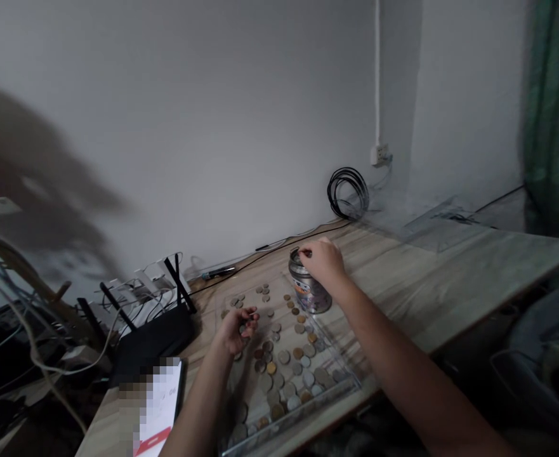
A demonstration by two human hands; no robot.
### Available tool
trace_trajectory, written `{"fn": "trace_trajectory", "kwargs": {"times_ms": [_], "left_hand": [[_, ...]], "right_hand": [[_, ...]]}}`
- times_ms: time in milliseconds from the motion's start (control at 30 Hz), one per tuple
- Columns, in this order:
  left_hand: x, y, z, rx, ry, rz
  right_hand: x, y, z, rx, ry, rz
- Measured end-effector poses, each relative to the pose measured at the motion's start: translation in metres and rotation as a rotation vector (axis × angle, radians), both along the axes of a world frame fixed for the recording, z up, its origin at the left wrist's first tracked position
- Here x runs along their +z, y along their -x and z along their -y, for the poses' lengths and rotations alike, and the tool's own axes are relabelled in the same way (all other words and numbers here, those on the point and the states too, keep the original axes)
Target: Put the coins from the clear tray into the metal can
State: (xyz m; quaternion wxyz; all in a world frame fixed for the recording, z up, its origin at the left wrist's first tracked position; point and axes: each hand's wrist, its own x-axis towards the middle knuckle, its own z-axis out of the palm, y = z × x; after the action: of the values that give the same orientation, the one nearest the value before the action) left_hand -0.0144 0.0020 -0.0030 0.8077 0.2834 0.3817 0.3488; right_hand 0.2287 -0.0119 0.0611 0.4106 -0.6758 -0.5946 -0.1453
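Note:
A clear shallow tray (343,381) lies on the wooden desk, with several coins (283,365) spread over it. A small metal can (308,289) stands at the tray's far edge. My right hand (324,260) is on top of the can, fingers pinched on a coin at its opening. My left hand (238,327) hovers over the tray's left part, palm up, fingers curled around a few coins.
A black router (153,339) with antennas sits left of the tray amid tangled cables. A phone (158,412) lies at the near left. A coiled black cable (348,193) and a wall socket (379,154) are at the back. The desk edge (474,324) runs to the right.

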Motion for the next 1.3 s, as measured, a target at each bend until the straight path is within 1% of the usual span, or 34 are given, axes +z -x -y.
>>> {"fn": "trace_trajectory", "kwargs": {"times_ms": [67,100,167,200,233,300,367,433,500,533,633,833,900,1033,1200,1300], "left_hand": [[0.0,0.003,-0.002,0.036,0.042,0.046],[-0.001,0.004,-0.004,0.059,0.053,0.066],[0.0,0.006,-0.006,0.102,0.06,0.097],[0.0,0.006,-0.006,0.117,0.067,0.107],[0.0,0.007,-0.007,0.127,0.078,0.114],[0.001,0.008,-0.006,0.136,0.096,0.134],[0.002,0.008,-0.006,0.135,0.09,0.148],[0.003,0.008,-0.005,0.113,0.048,0.14],[0.004,0.008,-0.004,0.064,0.0,0.119],[0.003,0.007,-0.003,0.036,-0.019,0.117],[0.002,0.005,-0.001,-0.026,-0.045,0.137],[-0.004,0.002,-0.001,-0.098,-0.022,0.116],[-0.004,0.0,0.001,-0.111,-0.017,0.112],[-0.003,-0.008,0.006,-0.096,-0.066,0.15],[-0.001,-0.009,0.009,-0.082,-0.077,0.083],[0.0,-0.007,0.007,-0.095,-0.085,0.025]], "right_hand": [[-0.001,-0.002,-0.002,-0.031,0.049,-0.002],[0.0,-0.001,-0.001,-0.04,0.039,-0.002],[0.002,0.004,0.001,-0.026,-0.046,0.001],[0.002,0.01,0.003,0.014,-0.105,0.007],[0.001,0.017,0.006,0.085,-0.157,0.02],[-0.004,0.036,0.012,0.304,-0.19,0.075],[-0.013,0.059,0.019,0.555,-0.129,0.173],[-0.025,0.08,0.024,0.764,-0.05,0.308],[-0.034,0.093,0.026,0.888,0.004,0.417],[-0.037,0.097,0.026,0.917,0.023,0.445],[-0.041,0.099,0.023,0.933,0.064,0.461],[-0.044,0.101,0.021,0.929,0.164,0.463],[-0.045,0.102,0.02,0.897,0.2,0.441],[-0.043,0.099,0.017,0.778,0.253,0.404],[-0.042,0.09,0.009,0.65,0.266,0.251],[-0.046,0.088,0.004,0.669,0.319,0.118]]}}
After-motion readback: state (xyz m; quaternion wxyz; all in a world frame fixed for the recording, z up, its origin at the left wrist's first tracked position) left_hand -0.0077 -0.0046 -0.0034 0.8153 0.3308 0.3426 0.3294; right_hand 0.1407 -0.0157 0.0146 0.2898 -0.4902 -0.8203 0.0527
